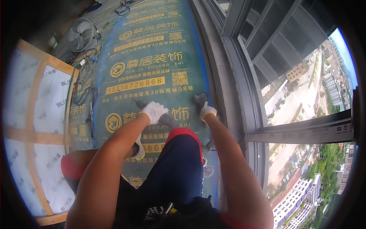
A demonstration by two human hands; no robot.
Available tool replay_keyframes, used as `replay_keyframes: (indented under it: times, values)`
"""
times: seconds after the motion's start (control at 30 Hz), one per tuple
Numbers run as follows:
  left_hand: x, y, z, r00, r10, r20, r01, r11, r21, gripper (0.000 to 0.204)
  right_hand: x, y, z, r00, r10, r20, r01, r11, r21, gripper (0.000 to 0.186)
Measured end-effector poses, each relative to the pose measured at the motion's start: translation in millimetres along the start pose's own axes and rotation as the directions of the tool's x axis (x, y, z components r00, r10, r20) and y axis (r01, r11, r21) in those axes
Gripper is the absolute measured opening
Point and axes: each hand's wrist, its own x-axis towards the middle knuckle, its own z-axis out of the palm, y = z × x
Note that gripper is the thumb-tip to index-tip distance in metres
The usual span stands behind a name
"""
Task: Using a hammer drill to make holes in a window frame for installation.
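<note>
Both my hands wear white knit work gloves. My left hand (154,110) is closed around a dark cordless drill (166,121), its narrow front end poking out to the left and its body to the right, low over the floor just ahead of my knee. By the window sill, my right hand (207,111) grips a second dark tool (200,99) that looks like a power tool; its exact kind is hard to make out. Under both hands lies the green printed protective sheet (152,61) that covers the floor.
At left stands a wood-framed crate (57,61) with wrapped panels. A fan (81,34) and loose cables (87,68) lie beyond it. The grey window frame (251,103) runs along my right, a city view far below. Small round parts (207,170) sit beside my knee.
</note>
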Motion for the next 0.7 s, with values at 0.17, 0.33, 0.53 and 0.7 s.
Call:
replay_keyframes:
  times: [0.17,0.33,0.53,0.7]
  values:
    - [44.0,-42.0,-32.3,0.998,0.046,-0.039,-0.05,0.993,-0.108,0.046,-5.7,3.8,-9.6,1.0,-0.009,0.003,0.009,0.992,-0.129,0.108]
    - [118.9,-105.8,-72.6,0.991,0.098,-0.091,-0.099,0.995,-0.003,0.05,-20.2,-15.7,-21.3,0.989,-0.074,0.128,0.096,0.98,-0.174,0.087]
    - [236.0,-151.9,-120.4,0.95,0.278,-0.139,-0.251,0.95,0.188,0.048,-22.4,-34.4,-23.2,0.989,-0.061,0.135,0.093,0.964,-0.248,0.075]
    - [312.9,-173.4,-142.0,0.899,0.429,-0.091,-0.414,0.899,0.145,0.057,-21.3,-43.8,-5.6,0.972,0.218,-0.086,-0.21,0.973,0.094,0.098]
